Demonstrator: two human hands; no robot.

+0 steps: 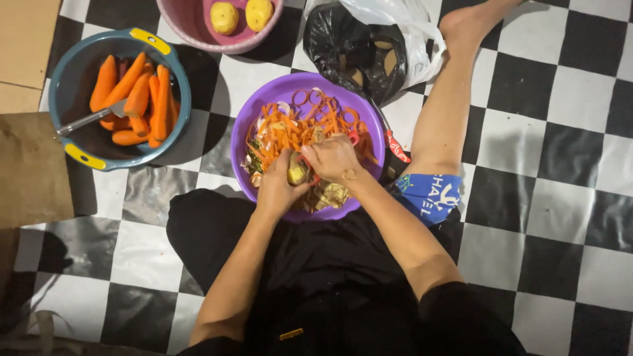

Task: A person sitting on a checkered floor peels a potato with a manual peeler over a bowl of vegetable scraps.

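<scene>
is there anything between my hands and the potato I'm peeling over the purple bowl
Nothing visible. The left hand already grips the potato, and the right hand presses a red-handled peeler against it, both above the purple bowl of peelings.

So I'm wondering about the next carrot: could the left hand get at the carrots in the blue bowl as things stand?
Probably not at once: the left hand holds a potato. The carrots lie uncovered in the blue bowl, with nothing between.
</scene>
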